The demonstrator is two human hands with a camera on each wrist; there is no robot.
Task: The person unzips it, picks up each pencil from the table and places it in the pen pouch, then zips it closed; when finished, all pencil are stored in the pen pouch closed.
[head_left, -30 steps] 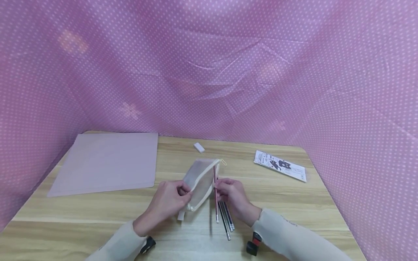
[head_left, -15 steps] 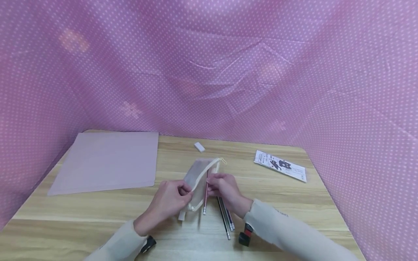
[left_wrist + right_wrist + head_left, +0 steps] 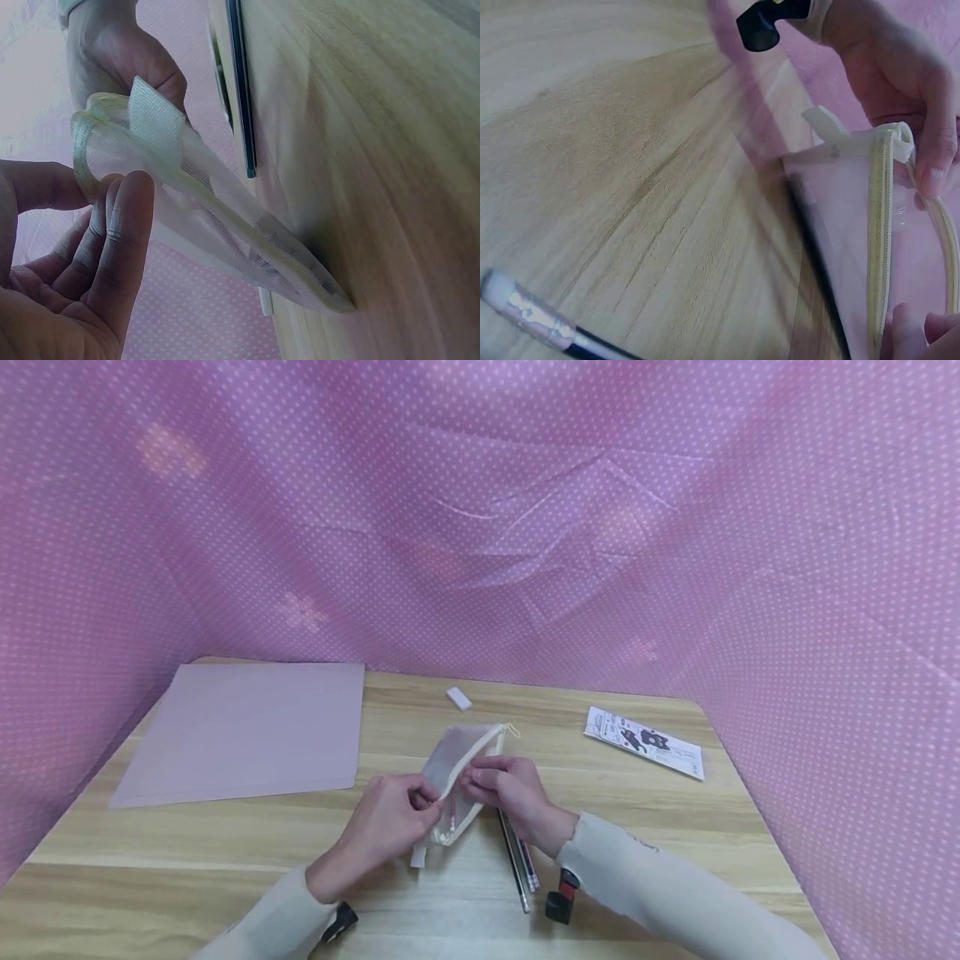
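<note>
A pale translucent mesh zip pouch (image 3: 447, 762) is held with its mouth spread toward the right. My left hand (image 3: 390, 818) pinches the zipper edge between thumb and fingers; the left wrist view shows this pouch (image 3: 202, 210) from its end, tip on the table. My right hand (image 3: 510, 789) has its fingertips inside the mouth, pinching a red pencil (image 3: 452, 814) whose eraser end shows within. The rest of that pencil is hidden by hand and mesh. Under the right hand lie several dark pencils (image 3: 517, 868); one eraser end (image 3: 536, 315) shows in the right wrist view.
A white eraser (image 3: 459, 698) lies behind the pouch. To the right is a flat white packet (image 3: 645, 742) with black cat drawings. A pale grey sheet (image 3: 247, 731) covers the table's left rear. Pink dotted cloth (image 3: 480, 527) hangs round the wooden table (image 3: 187, 877).
My right hand has moved left, bringing the red pencil from beside the pouch into its mouth. My left hand keeps its hold on the edge.
</note>
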